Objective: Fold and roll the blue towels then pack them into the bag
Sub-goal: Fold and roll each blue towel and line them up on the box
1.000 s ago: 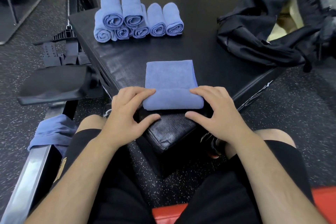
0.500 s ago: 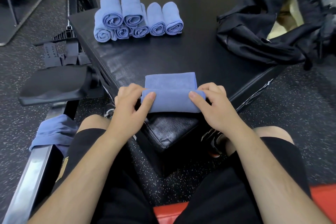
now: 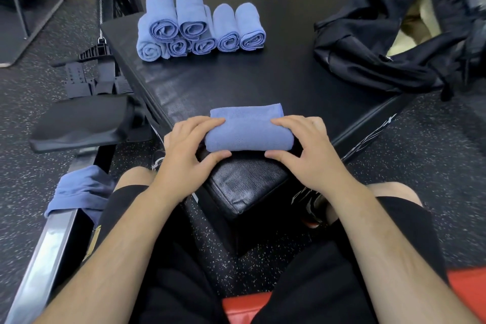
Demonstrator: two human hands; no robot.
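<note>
**While the Roll Is Part-Made: Rolling Step in Hand, Bag Not Yet Loaded**

Where the view begins at the left, a loose towel (image 3: 79, 192) of the same blue hangs crumpled over a metal rail (image 3: 44, 250) beside the person's knee. It appears unfolded and awaits processing. Further back, on the far left part of the black padded box (image 3: 236, 81), a stack of rolled towels (image 3: 200, 29) lies in two tiers, spiral ends toward the camera.

At the near corner of the box, the left hand (image 3: 189, 150) grips the left end of the towel (image 3: 248, 134), with fingers curled over the top of the roll and thumb against its near side. The right hand (image 3: 302, 150) grips the right end in mirror fashion. A short flat strip of the towel lies on the box beyond the roll, not yet taken up.

At the far right, the black bag (image 3: 381, 55) lies slumped at the box edge, well apart from both hands. Whether it holds anything cannot be told.

Step in hand, by judgement: rolling, near completion. The next move calls for an even forward turn at both ends, with firm pressure, so the roll takes up the flat strip without skewing or slack. The stacked rolls are not yet packed.
</note>
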